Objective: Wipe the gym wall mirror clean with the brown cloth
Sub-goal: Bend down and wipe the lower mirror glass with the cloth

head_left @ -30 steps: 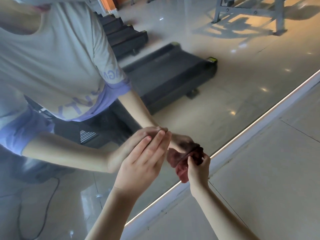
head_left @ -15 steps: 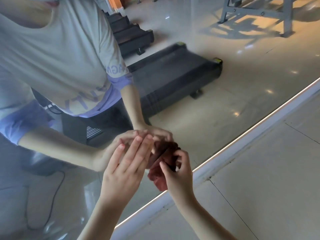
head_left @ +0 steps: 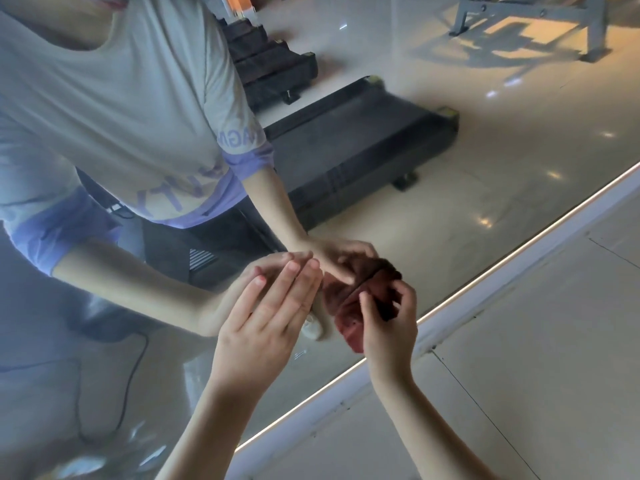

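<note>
Gym mirror [head_left: 485, 188]: right hand [head_left: 389, 327] pinches brown cloth [head_left: 346, 322]; left hand [head_left: 266, 320] flat.

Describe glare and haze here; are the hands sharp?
Head view: the mirror is hazy and bluish at the left, with light glints on the reflected floor and warm sunlight at top right; a bright strip runs along its lower edge. The left hand, right hand and brown cloth are fairly sharp.

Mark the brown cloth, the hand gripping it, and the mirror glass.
brown cloth [head_left: 349, 329], head view, lower bunched fold.
right hand [head_left: 391, 327], head view, back of hand.
mirror [head_left: 457, 237], head view, bare glass right of hands.
</note>
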Tool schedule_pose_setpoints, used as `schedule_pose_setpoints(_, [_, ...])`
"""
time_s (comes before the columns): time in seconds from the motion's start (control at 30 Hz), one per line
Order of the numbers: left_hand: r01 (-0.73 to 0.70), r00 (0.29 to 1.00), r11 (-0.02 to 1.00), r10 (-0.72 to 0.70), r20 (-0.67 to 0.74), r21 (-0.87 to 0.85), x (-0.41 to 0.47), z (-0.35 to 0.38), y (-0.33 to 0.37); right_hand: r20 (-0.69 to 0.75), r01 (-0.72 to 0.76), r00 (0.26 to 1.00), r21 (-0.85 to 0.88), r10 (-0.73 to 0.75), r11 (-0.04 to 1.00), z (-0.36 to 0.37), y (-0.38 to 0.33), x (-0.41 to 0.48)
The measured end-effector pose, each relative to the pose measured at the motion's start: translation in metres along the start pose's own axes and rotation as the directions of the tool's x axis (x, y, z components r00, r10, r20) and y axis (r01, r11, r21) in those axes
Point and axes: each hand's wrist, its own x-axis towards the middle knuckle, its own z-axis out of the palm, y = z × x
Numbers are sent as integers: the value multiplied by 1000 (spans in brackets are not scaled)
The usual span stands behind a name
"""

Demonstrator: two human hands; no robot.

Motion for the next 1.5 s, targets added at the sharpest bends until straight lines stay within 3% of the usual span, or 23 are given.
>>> schedule_pose_setpoints(0.1, [-3, 1000, 1000, 3, 0, -25, -2, 2, 1, -27, -51, 998, -44, 50, 998, 6, 7, -14])
schedule_pose_setpoints(0.23, [6, 1000, 1000, -6, -11, -27, -4, 3, 2, 162, 113, 982, -67, -100, 991, 9, -4, -30])
schedule_pose_setpoints(0.3, [8, 1000, 999, -8, -2, -36, -4, 3, 1, 57, 113, 993, -85, -108, 990, 8, 1, -18])
schedule_pose_setpoints(0.4, [3, 1000, 999, -3, 8, -33, -3, 2, 1, -77, -12, 997, -39, 9, 999, 12, 4, -7])
schedule_pose_setpoints(0.47, [-2, 1000, 999, 2, 9, -44, -4, 3, 2, -49, 0, 999, -40, -2, 999, 17, 2, -19])
schedule_pose_setpoints(0.57, [-1, 1000, 999, 0, -5, -46, -4, 4, 3, 80, 142, 987, -36, -138, 989, 16, -8, -37])
schedule_pose_setpoints(0.63, [0, 1000, 999, 0, -6, -49, -3, 3, 2, 27, 175, 984, -52, -174, 983, 14, -8, -23])
schedule_pose_setpoints(0.77, [-9, 1000, 999, 10, 26, -42, -2, 1, 2, -143, -21, 990, -6, 20, 1000, 18, -11, 0])
schedule_pose_setpoints(0.93, [-15, 1000, 1000, 15, 10, -22, -5, 3, 2, 107, 158, 984, -117, -145, 981, 15, -19, -33])
schedule_pose_setpoints(1.0, [-12, 1000, 1000, 12, 11, -23, -5, 3, 1, 50, 170, 985, -126, -164, 977, 9, -18, -14])
schedule_pose_setpoints(1.13, [-15, 999, 999, 16, 28, -29, -4, 3, 0, -97, 41, 994, -68, -48, 997, 8, -17, 10])
schedule_pose_setpoints(1.33, [-26, 999, 1000, 26, 37, -12, -1, 0, 0, 93, 113, 991, -146, -100, 983, 3, -18, -1])
schedule_pose_setpoints(1.5, [-30, 999, 1000, 30, 39, -5, 0, -1, -1, -118, 49, 991, -119, -63, 992, 3, -8, 20])
